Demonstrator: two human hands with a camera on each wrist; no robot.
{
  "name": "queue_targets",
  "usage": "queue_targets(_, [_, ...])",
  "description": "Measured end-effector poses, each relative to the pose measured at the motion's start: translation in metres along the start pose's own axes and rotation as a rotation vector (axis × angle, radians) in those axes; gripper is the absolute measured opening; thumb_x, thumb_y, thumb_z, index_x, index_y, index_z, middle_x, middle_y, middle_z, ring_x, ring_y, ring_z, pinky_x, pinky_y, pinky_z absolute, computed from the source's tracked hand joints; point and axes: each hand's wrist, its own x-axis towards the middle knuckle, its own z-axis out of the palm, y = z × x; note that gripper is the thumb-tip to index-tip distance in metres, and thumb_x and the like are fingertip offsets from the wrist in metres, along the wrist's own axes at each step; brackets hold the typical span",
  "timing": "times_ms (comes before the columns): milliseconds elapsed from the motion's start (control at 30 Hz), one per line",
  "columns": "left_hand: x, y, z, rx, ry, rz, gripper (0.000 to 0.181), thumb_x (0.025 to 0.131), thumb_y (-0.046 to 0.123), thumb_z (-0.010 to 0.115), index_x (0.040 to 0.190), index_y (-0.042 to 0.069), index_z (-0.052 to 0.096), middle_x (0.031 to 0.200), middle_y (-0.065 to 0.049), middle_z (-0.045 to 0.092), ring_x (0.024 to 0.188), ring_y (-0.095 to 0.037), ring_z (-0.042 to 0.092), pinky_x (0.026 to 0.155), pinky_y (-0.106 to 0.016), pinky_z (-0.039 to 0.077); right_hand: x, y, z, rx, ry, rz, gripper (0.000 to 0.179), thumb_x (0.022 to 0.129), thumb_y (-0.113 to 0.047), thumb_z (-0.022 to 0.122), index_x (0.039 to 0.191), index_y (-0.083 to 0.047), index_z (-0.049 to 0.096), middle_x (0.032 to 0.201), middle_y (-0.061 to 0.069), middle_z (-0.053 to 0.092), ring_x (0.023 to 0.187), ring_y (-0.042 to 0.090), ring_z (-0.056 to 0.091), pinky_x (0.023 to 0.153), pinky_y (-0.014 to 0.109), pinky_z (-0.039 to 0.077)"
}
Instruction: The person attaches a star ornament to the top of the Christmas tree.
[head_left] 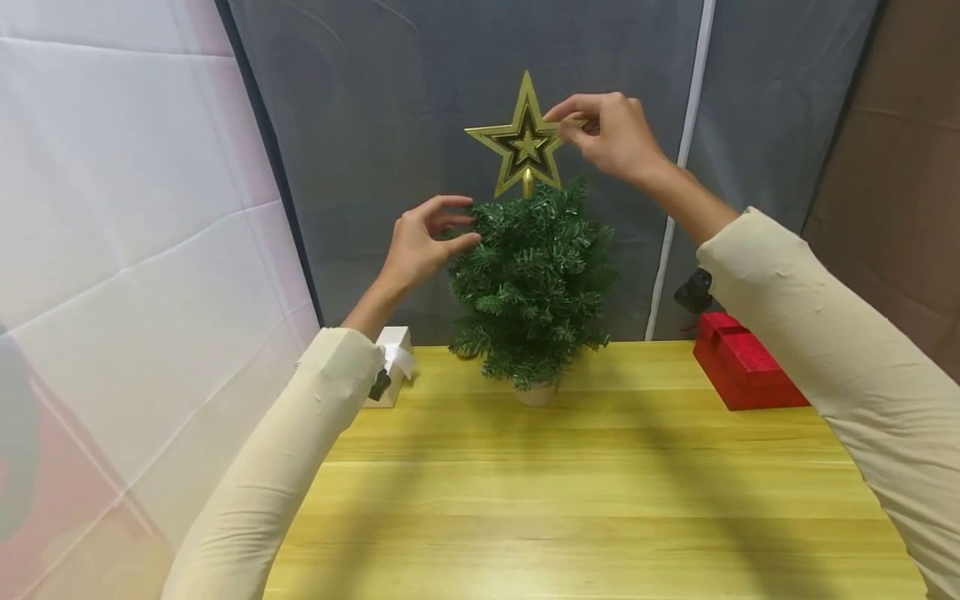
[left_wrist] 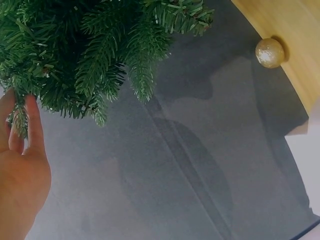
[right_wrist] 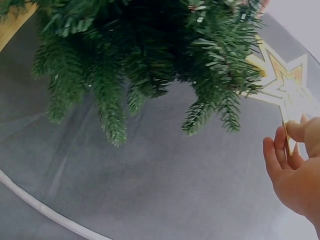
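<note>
A gold star tree topper (head_left: pixel 527 145) stands upright at the top of a small green artificial Christmas tree (head_left: pixel 532 283). My right hand (head_left: pixel 617 137) pinches the star's right point between thumb and fingers. In the right wrist view, that point of the star (right_wrist: pixel 287 90) runs down between the right hand's (right_wrist: pixel 297 165) thumb and fingers. At the tree's upper left, my left hand (head_left: pixel 427 242) has its thumb and fingers spread apart beside the branches. The left wrist view has a branch tip (left_wrist: pixel 20 117) between the left hand's (left_wrist: pixel 25 165) fingers.
The tree's pale pot (head_left: pixel 536 395) stands on a yellow wooden table (head_left: pixel 540 500). A white gift box (head_left: pixel 396 354) with ribbon lies at the left, a red box (head_left: pixel 742 367) at the right. A gold ball (left_wrist: pixel 270 52) rests near the table's back edge. Grey fabric (head_left: pixel 390 150) hangs behind.
</note>
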Motion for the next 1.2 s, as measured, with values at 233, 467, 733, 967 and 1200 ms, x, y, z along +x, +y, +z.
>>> queue_targets(233, [0.001,-0.002,0.001,0.015,0.001,-0.009,0.049,0.090,0.020,0.084,0.136,0.022,0.068,0.121,-0.003,0.076,0.109,-0.019,0.073,0.070,-0.025,0.053,-0.004,0.001,0.002,0.018,-0.007,-0.003,0.029,0.109,-0.017,0.058,0.133,-0.016,0.073,0.129,0.007,0.073,0.109,0.023,0.071,0.089,0.029,0.054])
queue_targets(467, [0.002,-0.004,0.000,0.021,0.005,-0.001,0.049,0.090,0.019,0.084,0.136,0.020,0.068,0.121,-0.004,0.076,0.108,-0.018,0.074,0.069,-0.024,0.052,-0.006,0.005,0.001,0.035,0.017,-0.011,0.033,0.106,-0.017,0.063,0.138,-0.015,0.069,0.130,0.008,0.072,0.112,0.023,0.071,0.098,0.032,0.054])
queue_targets(733, [0.002,-0.007,0.000,0.011,0.011,0.011,0.049,0.091,0.018,0.084,0.136,0.020,0.068,0.120,-0.004,0.077,0.108,-0.015,0.073,0.074,-0.025,0.054,-0.008,0.011,-0.002,0.040,0.072,-0.025,0.035,0.103,-0.021,0.069,0.136,-0.012,0.070,0.125,0.010,0.074,0.110,0.025,0.072,0.096,0.032,0.056])
queue_targets(967, [0.002,-0.007,0.000,0.002,0.019,0.019,0.049,0.090,0.017,0.084,0.136,0.019,0.068,0.120,-0.005,0.077,0.112,-0.020,0.073,0.072,-0.024,0.054,-0.015,0.018,-0.011,0.028,0.074,-0.002,0.040,0.101,-0.024,0.071,0.140,-0.014,0.067,0.125,0.011,0.074,0.111,0.025,0.072,0.096,0.032,0.056])
queue_targets(1200, [0.002,-0.007,0.000,-0.010,0.029,0.029,0.047,0.090,0.016,0.084,0.135,0.019,0.068,0.119,-0.006,0.077,0.113,-0.028,0.072,0.063,-0.024,0.047,-0.028,0.028,-0.017,0.023,0.073,-0.006,0.043,0.101,-0.022,0.072,0.142,-0.013,0.065,0.123,0.013,0.075,0.106,0.018,0.074,0.092,0.027,0.057])
